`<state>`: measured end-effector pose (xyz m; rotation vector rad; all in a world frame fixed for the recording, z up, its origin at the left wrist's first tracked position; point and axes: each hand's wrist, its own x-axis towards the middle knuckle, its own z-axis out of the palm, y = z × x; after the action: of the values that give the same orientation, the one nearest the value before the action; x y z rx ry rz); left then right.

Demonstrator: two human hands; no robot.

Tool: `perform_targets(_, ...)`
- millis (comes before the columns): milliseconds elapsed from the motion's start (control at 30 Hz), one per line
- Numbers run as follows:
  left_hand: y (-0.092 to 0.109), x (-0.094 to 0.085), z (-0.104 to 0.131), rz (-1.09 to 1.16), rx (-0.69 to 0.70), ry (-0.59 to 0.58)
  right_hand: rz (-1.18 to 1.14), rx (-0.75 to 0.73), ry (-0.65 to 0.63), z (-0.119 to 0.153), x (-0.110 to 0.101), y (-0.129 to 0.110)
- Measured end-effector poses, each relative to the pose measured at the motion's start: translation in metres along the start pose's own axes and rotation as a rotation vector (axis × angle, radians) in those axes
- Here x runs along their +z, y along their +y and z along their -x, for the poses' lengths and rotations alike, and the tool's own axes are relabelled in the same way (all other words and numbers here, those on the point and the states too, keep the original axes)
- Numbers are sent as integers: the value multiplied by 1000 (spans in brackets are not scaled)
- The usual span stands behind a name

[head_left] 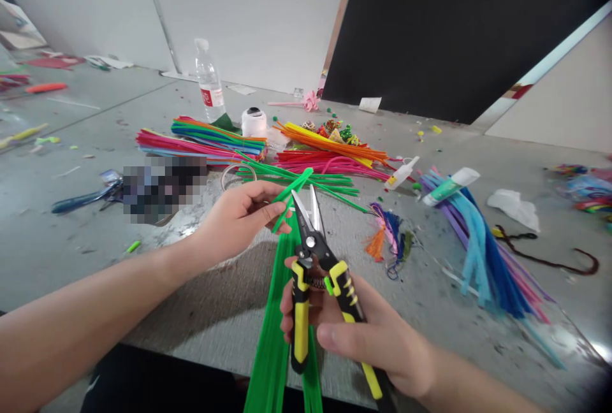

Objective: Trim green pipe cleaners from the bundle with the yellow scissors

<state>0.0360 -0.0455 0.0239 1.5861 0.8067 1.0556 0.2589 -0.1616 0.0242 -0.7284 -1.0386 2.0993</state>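
My left hand (241,217) pinches a short piece of green pipe cleaner (302,182) between thumb and fingers. My right hand (377,336) is wrapped round the yellow-and-black handles of a pair of shears (310,242). Their blades stand apart and point up, the left blade tip close to or against the green piece; I cannot tell if it touches. Below both hands, a long bundle of green pipe cleaners (268,336) runs over the table's near edge, partly hidden by the shears and right hand. More green pipe cleaners (335,182) lie loose just beyond.
Bundles of coloured pipe cleaners (220,136) lie at the back near a water bottle (209,81). A glue bottle (402,173), tassels (389,234), a white-and-green tube (452,185) and blue strands (497,260) lie to the right. Blue-handled pliers (86,199) are at left.
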Motion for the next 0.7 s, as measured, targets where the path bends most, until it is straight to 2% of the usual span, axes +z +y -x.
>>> perform_targets(167, 5, 4, 2, 81, 3, 35, -5, 11, 25, -1, 3, 0)
perform_targets(300, 6, 5, 4, 131, -28, 12, 1, 15, 22, -1, 1, 2)
perform_targets(467, 5, 4, 5, 69, -24, -62, -30, -27, 23, -2, -2, 6)
perform_targets(700, 4, 0, 5, -44, -32, -82, 28, -97, 62, -3, -4, 3)
